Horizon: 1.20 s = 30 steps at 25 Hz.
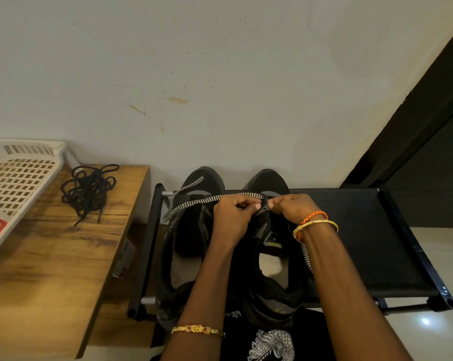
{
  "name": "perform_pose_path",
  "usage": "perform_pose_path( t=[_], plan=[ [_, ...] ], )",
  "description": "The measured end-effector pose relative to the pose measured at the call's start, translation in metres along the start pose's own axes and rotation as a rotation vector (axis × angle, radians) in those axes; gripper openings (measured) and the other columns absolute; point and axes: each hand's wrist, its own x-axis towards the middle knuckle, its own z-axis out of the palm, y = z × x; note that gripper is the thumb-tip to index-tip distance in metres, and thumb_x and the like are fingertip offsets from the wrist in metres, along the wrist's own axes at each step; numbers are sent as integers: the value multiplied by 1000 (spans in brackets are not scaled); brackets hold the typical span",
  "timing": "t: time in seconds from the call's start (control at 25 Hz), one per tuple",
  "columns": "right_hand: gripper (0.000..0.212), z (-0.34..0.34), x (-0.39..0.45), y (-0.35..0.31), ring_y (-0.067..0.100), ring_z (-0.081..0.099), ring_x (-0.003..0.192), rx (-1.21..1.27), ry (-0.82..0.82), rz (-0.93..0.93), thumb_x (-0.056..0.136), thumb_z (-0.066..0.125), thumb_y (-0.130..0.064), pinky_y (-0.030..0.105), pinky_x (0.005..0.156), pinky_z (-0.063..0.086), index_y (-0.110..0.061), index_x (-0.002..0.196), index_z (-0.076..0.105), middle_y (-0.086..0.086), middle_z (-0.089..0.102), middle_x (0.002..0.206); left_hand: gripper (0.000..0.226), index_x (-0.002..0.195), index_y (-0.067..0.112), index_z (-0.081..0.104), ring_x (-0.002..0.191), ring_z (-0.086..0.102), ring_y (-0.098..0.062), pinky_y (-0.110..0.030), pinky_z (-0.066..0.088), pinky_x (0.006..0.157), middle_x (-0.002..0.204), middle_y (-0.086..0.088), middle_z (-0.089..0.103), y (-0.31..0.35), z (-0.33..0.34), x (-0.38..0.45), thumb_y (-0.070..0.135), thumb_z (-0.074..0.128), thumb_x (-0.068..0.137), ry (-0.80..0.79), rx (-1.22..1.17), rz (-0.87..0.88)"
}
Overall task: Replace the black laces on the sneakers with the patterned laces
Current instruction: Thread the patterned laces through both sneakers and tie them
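Two black sneakers sit side by side on a black fabric shoe rack (pixel 350 230) against a pale wall. Over the right sneaker (pixel 269 256), the left hand (pixel 233 217) and right hand (pixel 295 208) pinch a black-and-white patterned lace (pixel 194 201), which trails across the left sneaker (pixel 194 230). A tangle of black laces (pixel 88 190) lies on a wooden bench (pixel 50 269) beside a white plastic basket (pixel 14 183).

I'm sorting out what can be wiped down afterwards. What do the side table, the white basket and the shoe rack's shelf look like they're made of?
Side table: wood or wood-look laminate, matte, with visible grain and knots; I cannot tell which.
White basket: moulded plastic, going by its regular slotted holes and smooth rim.
Shoe rack shelf: black fabric, dull and slightly textured, stretched in a dark tubular frame, probably metal.
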Motion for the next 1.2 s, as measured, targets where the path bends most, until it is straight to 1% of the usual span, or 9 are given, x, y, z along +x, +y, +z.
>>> perform_pose_path(
  t=[0.28, 0.36, 0.48, 0.6, 0.72, 0.84, 0.88, 1.0, 1.2],
  plan=[
    [26, -2, -12, 3, 9, 52, 64, 149, -5, -14, 82, 63, 9, 5, 48, 45, 9, 108, 65, 14, 63, 96, 13, 96, 11, 75, 80, 67, -10, -30, 57, 82, 85, 0, 72, -3, 2, 2, 8, 68, 85, 11, 55, 38],
    [25, -1, -13, 3, 12, 55, 71, 139, -13, -45, 82, 64, 8, 15, 72, 54, 10, 106, 65, 10, 65, 90, 13, 96, 12, 75, 81, 67, -10, -29, 57, 83, 84, 2, 71, -3, 3, 1, 9, 67, 86, 18, 72, 32],
    [15, 1, -10, 6, 18, 59, 95, 131, 1, -59, 78, 68, 6, 39, 108, 38, 6, 93, 70, -1, 64, 76, 12, 96, 13, 75, 78, 66, -7, -19, 54, 78, 84, 2, 72, 0, 2, 1, 13, 66, 88, 32, 110, 41],
    [10, -1, -8, 6, 22, 58, 105, 172, -34, -37, 77, 69, 6, 36, 106, 41, 3, 86, 70, 4, 67, 84, 13, 96, 14, 76, 80, 67, -8, -18, 52, 79, 86, 2, 73, 4, 2, -1, 17, 67, 87, 34, 173, 72],
    [7, -2, -10, 6, 23, 60, 95, 170, -57, -56, 79, 68, 4, 37, 97, 49, -1, 84, 68, 5, 64, 83, 13, 96, 14, 76, 77, 66, -10, -25, 54, 81, 83, 1, 73, 5, 2, -1, 17, 68, 86, 39, 183, 69],
    [14, -1, -15, 4, 15, 60, 73, 110, -60, -102, 82, 66, 2, 13, 67, 53, 6, 96, 68, 3, 63, 78, 11, 94, 15, 75, 59, 56, 1, -25, 54, 73, 69, 9, 65, 6, -1, -3, 17, 67, 87, 46, 183, 81],
    [18, 0, -15, 4, 8, 58, 69, 71, -44, -125, 82, 66, 1, 10, 66, 52, 6, 100, 68, 3, 64, 79, 11, 94, 14, 75, 58, 55, 1, -25, 54, 73, 68, 10, 63, 5, -1, -3, 16, 67, 87, 47, 179, 81],
    [16, 2, -16, 5, 2, 55, 68, 3, 14, -147, 82, 68, -3, 26, 94, 48, 3, 97, 70, 0, 63, 75, 12, 96, 13, 74, 67, 60, -1, -26, 56, 76, 72, 8, 65, 3, -2, -5, 13, 67, 87, 44, 137, 58],
    [19, 2, -12, 4, 11, 57, 68, 104, -42, -83, 86, 62, 3, 24, 77, 55, 10, 102, 66, 4, 62, 72, 13, 98, 13, 74, 74, 62, -1, -26, 56, 79, 79, 7, 68, 1, -1, -6, 12, 67, 87, 40, 75, 27]
  ],
)
